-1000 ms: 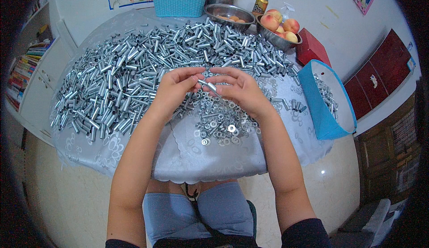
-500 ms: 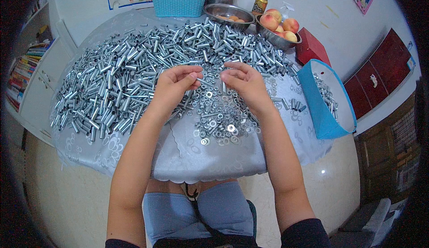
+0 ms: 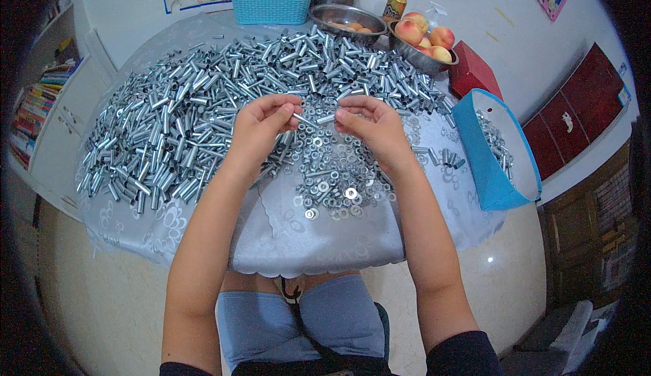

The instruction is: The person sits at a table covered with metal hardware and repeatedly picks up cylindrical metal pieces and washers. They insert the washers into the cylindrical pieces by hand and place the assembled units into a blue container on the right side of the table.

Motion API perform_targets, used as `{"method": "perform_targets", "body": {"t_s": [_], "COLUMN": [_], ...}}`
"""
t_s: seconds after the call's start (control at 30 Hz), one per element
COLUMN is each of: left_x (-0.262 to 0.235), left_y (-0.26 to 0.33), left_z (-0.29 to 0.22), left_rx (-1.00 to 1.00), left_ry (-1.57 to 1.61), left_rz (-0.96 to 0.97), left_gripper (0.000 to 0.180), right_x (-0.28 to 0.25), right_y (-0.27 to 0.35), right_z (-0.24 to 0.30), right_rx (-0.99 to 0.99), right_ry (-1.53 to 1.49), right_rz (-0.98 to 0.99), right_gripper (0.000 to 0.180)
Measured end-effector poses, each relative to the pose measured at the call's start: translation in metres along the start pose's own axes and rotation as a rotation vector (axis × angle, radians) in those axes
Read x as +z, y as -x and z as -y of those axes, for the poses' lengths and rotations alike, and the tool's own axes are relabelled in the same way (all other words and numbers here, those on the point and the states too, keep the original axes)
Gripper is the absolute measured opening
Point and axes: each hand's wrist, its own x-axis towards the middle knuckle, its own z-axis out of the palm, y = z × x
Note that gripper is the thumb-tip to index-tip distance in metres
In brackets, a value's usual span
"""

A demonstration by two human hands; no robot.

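Observation:
My left hand (image 3: 262,124) pinches a thin metal rod (image 3: 306,120), perhaps a bolt, whose free end slants down to the right. Between the thumb and fingers of my right hand (image 3: 377,129) is a short silvery metal tube (image 3: 326,119), lying nearly level and pointing left. The two pieces face each other with a small gap. Beneath and in front of both hands spreads a heap of washers and nuts (image 3: 332,189). A large pile of similar metal tubes (image 3: 183,98) covers the table to the left and behind my hands.
On the right stands a blue fabric bin (image 3: 473,152) holding metal parts. Behind it are a red box (image 3: 475,72) and a steel bowl (image 3: 422,61) of peaches. A second bowl (image 3: 349,25), a drink can (image 3: 394,8) and a turquoise basket (image 3: 271,6) line the back of the silvery tablecloth (image 3: 312,247).
The tube in my right hand has swung from upright to nearly level, now pointing at the rod. My left hand has barely shifted and still pinches the rod.

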Motion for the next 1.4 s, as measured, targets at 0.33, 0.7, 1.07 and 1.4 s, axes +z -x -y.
{"method": "perform_targets", "body": {"t_s": [0.33, 0.7, 1.07, 1.4], "left_x": [0.0, 0.005, 0.012, 0.016], "left_y": [-0.001, 0.0, 0.004, 0.006], "left_z": [-0.001, 0.002, 0.004, -0.002], "left_rx": [0.056, 0.1, -0.035, -0.062], "left_ry": [-0.026, -0.048, -0.039, 0.102], "left_rz": [-0.065, 0.007, 0.221, 0.233], "left_gripper": [0.022, 0.027, 0.03, 0.029], "right_x": [-0.002, 0.01, 0.008, 0.005], "right_y": [-0.003, 0.003, 0.0, 0.0], "right_z": [-0.008, -0.005, -0.004, -0.003], "right_rx": [0.008, -0.034, -0.087, -0.005], "right_ry": [0.031, 0.078, 0.01, -0.129], "right_rz": [0.037, 0.036, -0.062, 0.037], "right_gripper": [0.025, 0.022, 0.018, 0.016]}}
